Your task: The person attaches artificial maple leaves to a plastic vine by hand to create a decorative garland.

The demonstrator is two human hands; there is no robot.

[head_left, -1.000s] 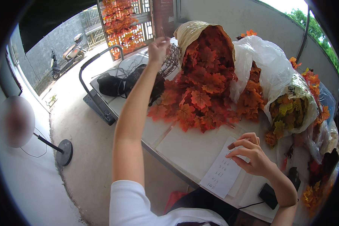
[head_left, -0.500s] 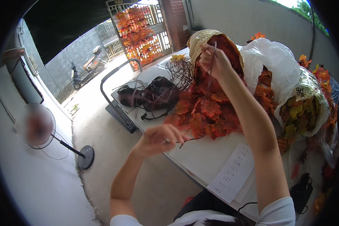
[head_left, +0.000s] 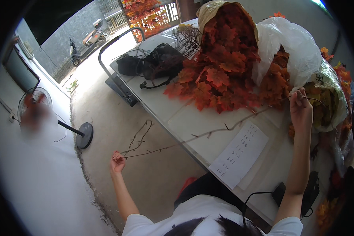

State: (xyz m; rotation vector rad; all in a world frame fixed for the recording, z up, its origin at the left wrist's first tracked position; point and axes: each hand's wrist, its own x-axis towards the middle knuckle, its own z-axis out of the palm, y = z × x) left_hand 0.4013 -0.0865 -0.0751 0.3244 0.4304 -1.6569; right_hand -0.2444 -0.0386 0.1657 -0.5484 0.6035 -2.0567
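Observation:
A thin brown artificial vine stem (head_left: 192,137) with short side stubs stretches slantwise between my two hands. My left hand (head_left: 117,162), out over the floor beyond the table edge, is closed on it, and a loop of the stem stands up beyond the fingers. My right hand (head_left: 301,108) pinches the stem near its other side, in front of the yellow-green leaf bundle, with a short end sticking out to the right. Red-orange artificial maple leaves (head_left: 218,76) spill from a tan sack (head_left: 208,13) onto the white table (head_left: 177,110), beyond the stem.
A handwritten paper sheet (head_left: 240,153) lies near the table's front edge. Black bags (head_left: 155,63) and a tangle of bare stems (head_left: 187,39) lie at the far left. Clear plastic bags (head_left: 291,47) hold more leaves. A standing fan (head_left: 35,102) and a scooter (head_left: 91,41) are off to the left.
My hands have moved wide apart, the left outward and down, the right to the right and down from the sack. The stem now spans between them. The view has shifted.

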